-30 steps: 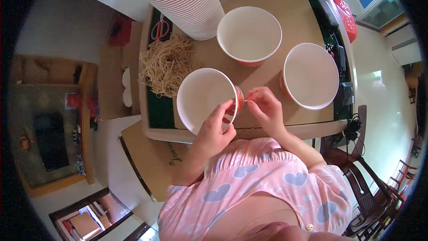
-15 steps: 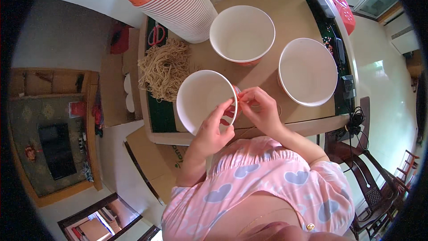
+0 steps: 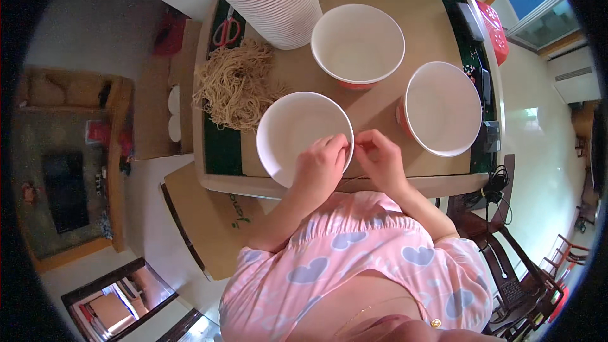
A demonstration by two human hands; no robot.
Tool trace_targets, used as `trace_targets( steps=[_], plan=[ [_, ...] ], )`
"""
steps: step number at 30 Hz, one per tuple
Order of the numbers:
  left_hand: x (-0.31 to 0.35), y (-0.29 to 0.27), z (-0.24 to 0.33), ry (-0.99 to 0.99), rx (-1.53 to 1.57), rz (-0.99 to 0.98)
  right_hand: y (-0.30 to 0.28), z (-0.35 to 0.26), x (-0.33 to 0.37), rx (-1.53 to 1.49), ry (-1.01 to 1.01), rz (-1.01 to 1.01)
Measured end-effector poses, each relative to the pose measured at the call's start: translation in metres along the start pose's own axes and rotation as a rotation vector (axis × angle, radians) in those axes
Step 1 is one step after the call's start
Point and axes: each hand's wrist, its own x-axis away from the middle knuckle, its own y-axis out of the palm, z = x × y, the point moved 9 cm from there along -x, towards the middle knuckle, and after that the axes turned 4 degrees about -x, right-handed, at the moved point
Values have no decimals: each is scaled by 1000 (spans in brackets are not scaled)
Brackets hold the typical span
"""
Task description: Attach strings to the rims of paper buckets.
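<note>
A white-lined paper bucket [image 3: 288, 128] stands near the front edge of the table, its mouth tilted toward me. My left hand [image 3: 321, 166] reaches across its opening, fingers closed over the right part of the rim. Just outside that rim, my right hand [image 3: 381, 159] is pinched, thumb and forefinger together. A thin strand of string [image 3: 352, 179] runs below the two hands; its end at my right fingertips is too small to see clearly. Beyond the bucket on the left lies a loose heap of beige string [image 3: 235, 85].
Two more paper buckets, a middle one [image 3: 358, 41] and a right one [image 3: 443, 109], stand farther back. A tall stack of nested buckets [image 3: 272, 6] leans at the back left, beside red-handled scissors [image 3: 227, 30]. Black cables [image 3: 497, 189] hang at the right table corner.
My left fingers, spread around the rim before, have closed together on it. My right hand stays pinched beside the rim. The whole view has shifted slightly.
</note>
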Motion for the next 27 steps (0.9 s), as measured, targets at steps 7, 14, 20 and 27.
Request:
trace_targets(
  steps=[7,14,20,27],
  plan=[
    [-7,8,-18,-111,418,-176,-4,-52,10,58,20,-177],
    [-8,38,-31,-463,1075,-597,62,-121,22,431,-552,-564],
    [4,41,-52,-618,1381,-435,37,-135,-22,323,-458,-468],
    [-1,0,-33,-231,790,-121,30,-90,-39,518,-261,-465]
  ],
)
